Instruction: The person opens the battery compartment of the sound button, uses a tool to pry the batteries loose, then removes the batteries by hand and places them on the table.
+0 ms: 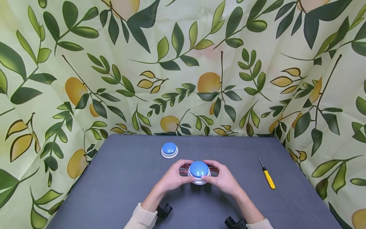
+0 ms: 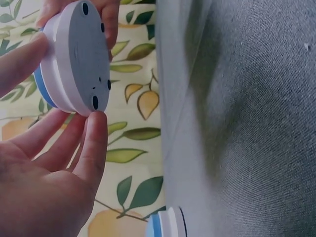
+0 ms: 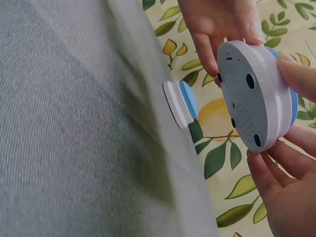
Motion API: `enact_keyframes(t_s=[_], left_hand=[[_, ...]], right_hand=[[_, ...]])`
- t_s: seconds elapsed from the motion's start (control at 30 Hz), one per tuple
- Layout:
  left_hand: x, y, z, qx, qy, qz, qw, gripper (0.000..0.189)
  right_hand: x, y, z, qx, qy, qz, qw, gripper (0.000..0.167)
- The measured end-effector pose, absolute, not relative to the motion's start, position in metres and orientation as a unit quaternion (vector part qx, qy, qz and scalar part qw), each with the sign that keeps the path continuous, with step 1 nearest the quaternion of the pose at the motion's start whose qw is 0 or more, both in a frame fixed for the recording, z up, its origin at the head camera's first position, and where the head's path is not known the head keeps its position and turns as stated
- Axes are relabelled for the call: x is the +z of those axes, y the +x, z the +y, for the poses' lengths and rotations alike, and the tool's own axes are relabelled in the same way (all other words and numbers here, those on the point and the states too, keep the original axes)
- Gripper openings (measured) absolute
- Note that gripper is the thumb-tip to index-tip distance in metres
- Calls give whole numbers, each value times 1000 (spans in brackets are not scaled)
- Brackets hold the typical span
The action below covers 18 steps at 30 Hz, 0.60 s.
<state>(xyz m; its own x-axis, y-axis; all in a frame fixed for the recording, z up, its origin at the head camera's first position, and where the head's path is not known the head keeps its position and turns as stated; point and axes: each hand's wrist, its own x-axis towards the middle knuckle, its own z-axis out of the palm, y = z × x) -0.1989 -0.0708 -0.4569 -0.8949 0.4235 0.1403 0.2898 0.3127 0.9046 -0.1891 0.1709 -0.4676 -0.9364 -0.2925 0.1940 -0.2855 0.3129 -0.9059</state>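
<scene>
Both hands hold one round push button [image 1: 199, 169] with a blue dome and a white base, lifted above the dark table. My left hand [image 1: 178, 174] grips its left side between thumb and fingers. On the opposite side my right hand [image 1: 223, 176] grips it the same way. In the left wrist view the white underside of the button [image 2: 89, 59] shows black round feet and small holes. The right wrist view shows that underside [image 3: 244, 98] too, with a patch of tiny holes and a small slot. A second blue and white button [image 1: 169, 150] sits on the table behind, slightly left.
A screwdriver [image 1: 267, 174] with a yellow and black handle lies on the right of the grey table [image 1: 114, 190], its tip pointing away. Behind the table and at its sides hangs a cloth [image 1: 183, 79] printed with leaves and fruit.
</scene>
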Motion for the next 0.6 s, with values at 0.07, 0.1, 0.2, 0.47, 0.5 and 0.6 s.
enact_keyframes(t_s=[0.07, 0.1, 0.2, 0.47, 0.5, 0.6], left_hand=[[-457, -198, -73, 545, 223, 806, 61, 58], [-457, -198, -73, 544, 224, 807, 59, 59], [-456, -198, -77, 545, 232, 804, 59, 62], [-454, -207, -81, 551, 290, 781, 53, 69], [-455, -208, -82, 554, 295, 777, 49, 69], [-455, -211, -83, 571, 303, 762, 39, 68]], right_hand=[[-468, -189, 170, -559, -181, 809, 2, 63], [-468, -189, 169, -560, -181, 808, 2, 63], [-468, -190, 167, -568, -185, 802, 1, 61], [-465, -195, 167, -591, -189, 784, -9, 53], [-464, -196, 167, -593, -190, 782, -8, 52], [-463, -199, 167, -603, -189, 775, -1, 48]])
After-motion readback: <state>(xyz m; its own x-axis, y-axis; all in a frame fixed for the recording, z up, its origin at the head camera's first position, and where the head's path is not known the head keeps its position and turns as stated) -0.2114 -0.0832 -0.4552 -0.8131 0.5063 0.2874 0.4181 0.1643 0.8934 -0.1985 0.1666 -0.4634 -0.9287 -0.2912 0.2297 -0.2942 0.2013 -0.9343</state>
